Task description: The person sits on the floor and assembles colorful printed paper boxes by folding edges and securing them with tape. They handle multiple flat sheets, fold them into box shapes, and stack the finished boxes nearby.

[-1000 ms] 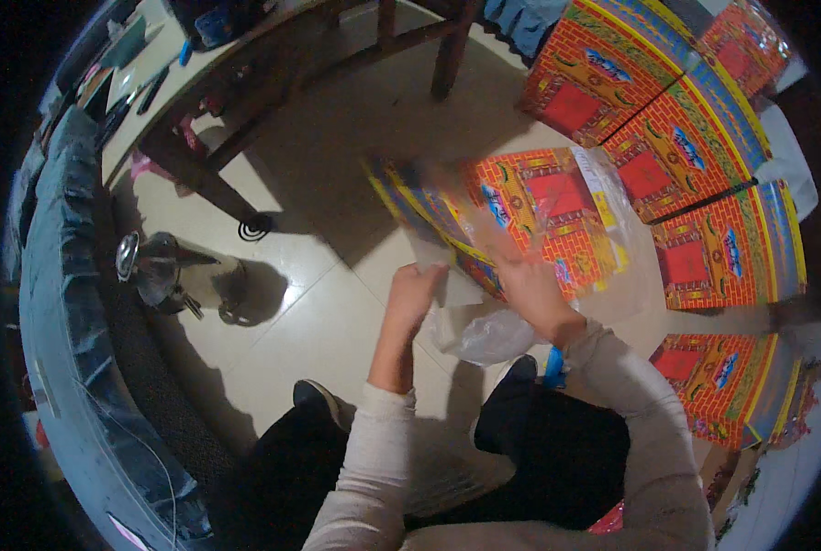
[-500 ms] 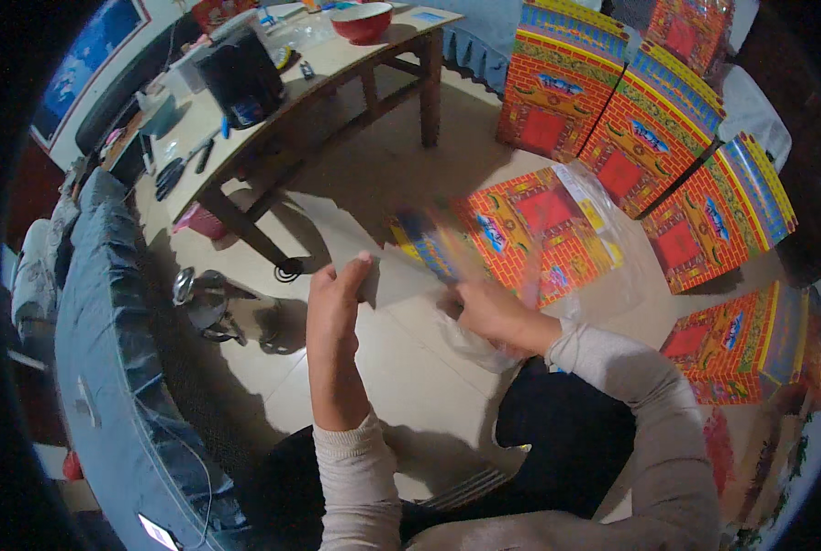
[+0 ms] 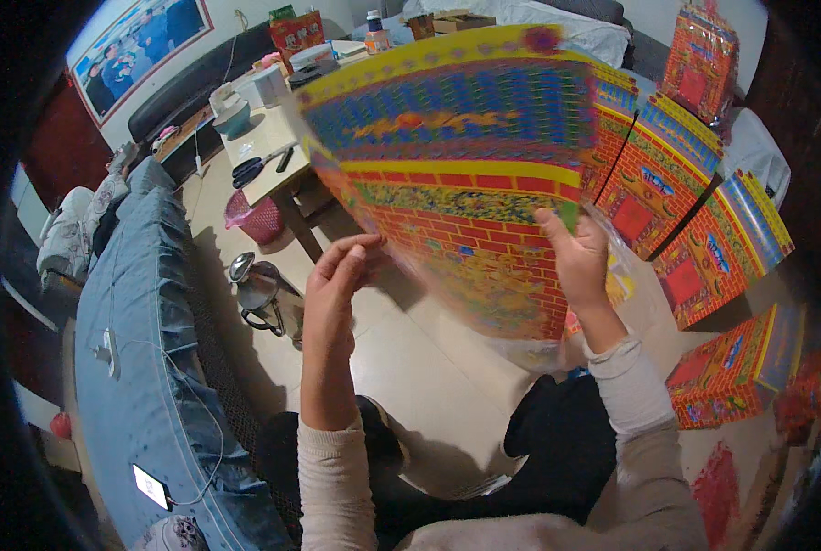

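Observation:
A printed cardboard sheet (image 3: 465,197), red brick pattern with blue and yellow bands, is held up slanting in front of me, partly blurred. My right hand (image 3: 580,262) grips it by its right edge, thumb on the printed face. At the sheet's lower left edge is my left hand (image 3: 332,285), its fingers curled and thumb and fingertips close together. Whether the left fingertips pinch the sheet's edge is hidden. Clear plastic wrap (image 3: 530,354) shows on the floor below the sheet.
Matching printed boxes (image 3: 653,188) stand in a row at the right, with another box (image 3: 736,367) nearer me. A wooden table (image 3: 273,174) with scissors (image 3: 250,170) is at the far left. Below it are a pink basket (image 3: 254,219) and a metal kettle (image 3: 259,285). A blue-covered sofa (image 3: 135,340) runs along the left.
The sheet has been raised and turned, so its printed face shows instead of the plain grey one. My right hand has moved right and up with it. The view has shifted.

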